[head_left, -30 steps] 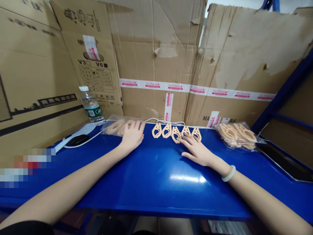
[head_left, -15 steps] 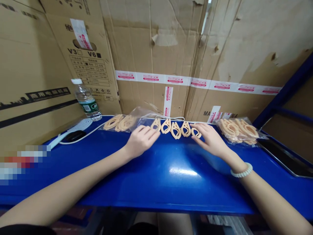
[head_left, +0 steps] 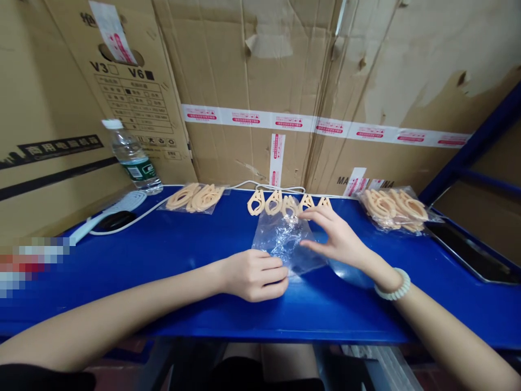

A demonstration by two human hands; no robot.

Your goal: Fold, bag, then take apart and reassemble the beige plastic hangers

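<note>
Clear plastic bag (head_left: 277, 239), one: lies at the centre of the frame, its far edge overlapping the middle beige piece; through the crumpled film and glare, its contents cannot be told.

Left hand (head_left: 258, 276), lower centre: fingers curled in, grasping the bag's near left edge.

Right hand (head_left: 337, 239), right of centre: fingers spread, thumb well apart from forefinger, over the bag's right side; contact with the film cannot be told.

Beige pieces (head_left: 255, 203), five, looped with a narrow top: in a row along the table's far edge, upper centre, the rightmost partly behind the right hand.

Left packet (head_left: 205, 199), transparent: left of centre, holding several beige loops.

Right packet (head_left: 394, 209), transparent: right of frame, holding a stack of like loops.

Bottle (head_left: 138, 169), clear, white cap, green label: left of frame, upright, containing clear liquid.

Table (head_left: 183, 309): blue, glossy.
</note>
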